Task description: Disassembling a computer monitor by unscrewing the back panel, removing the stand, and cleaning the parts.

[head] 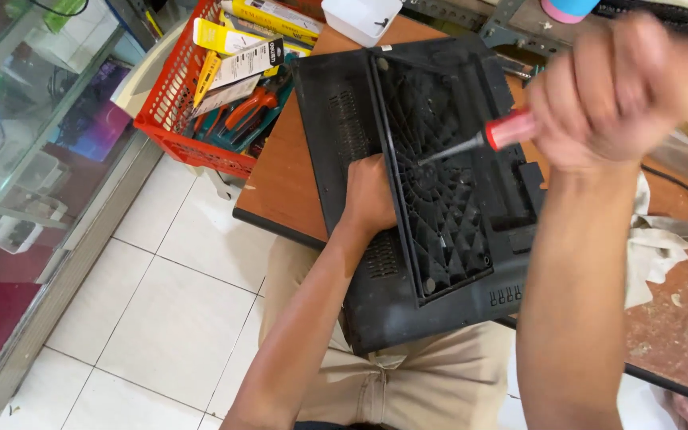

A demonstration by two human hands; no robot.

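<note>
Raised closest to the lens, the right hand [616, 86] is a blurred fist closed around the red handle of a screwdriver [483, 140], whose long axis runs from about 2 o'clock down toward 8 o'clock, the thin metal shaft pointing at the ribbed black panel [439, 199] below; the tip is too smeared to tell whether it touches. Most of the handle is hidden inside the fist. That panel lies in the upturned underside of a black laptop [408, 239], whose long axis runs roughly 12 to 6 o'clock, its near end hanging past the edge of the wooden table [280, 171] over the person's lap in beige trousers [408, 382]. The left hand [369, 195] presses down on the laptop's left half, fingers curled against the panel's edge, holding nothing loose. At 11 o'clock a red plastic basket [170, 103] sits on the table corner, packed with yellow-carded packages and orange-handled pliers [252, 107]. A crumpled grey cloth [662, 239] lies at 3 o'clock, partly behind the right forearm. At 9 o'clock stands a glass display case [33, 143], its contents hard to make out.
</note>
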